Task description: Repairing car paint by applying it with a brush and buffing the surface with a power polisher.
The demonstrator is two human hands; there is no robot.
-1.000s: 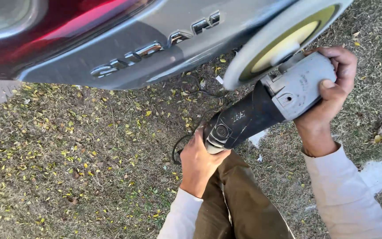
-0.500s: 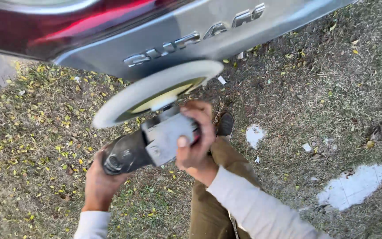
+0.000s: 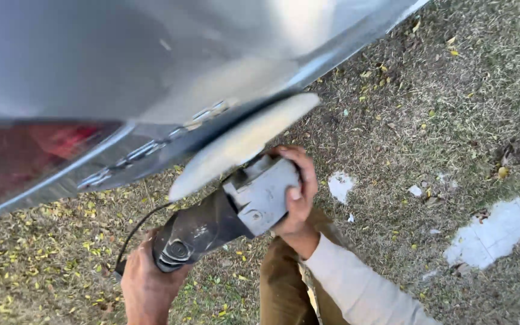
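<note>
Foam polishing pad (image 3: 245,141) now pressed to the silver car body (image 3: 151,66), higher than half a second ago. My right hand (image 3: 296,192) grips the polisher (image 3: 224,219) head; left hand (image 3: 148,286) closed round its rear handle. Contact made.

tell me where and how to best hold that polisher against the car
Take the polisher with two hands, as shown: the right hand wraps the grey head from the side, just behind the pad; the left hand cups the dark rear body from below. Its long body probably needs both ends held to keep the pad flat on the silver car panel.
</note>
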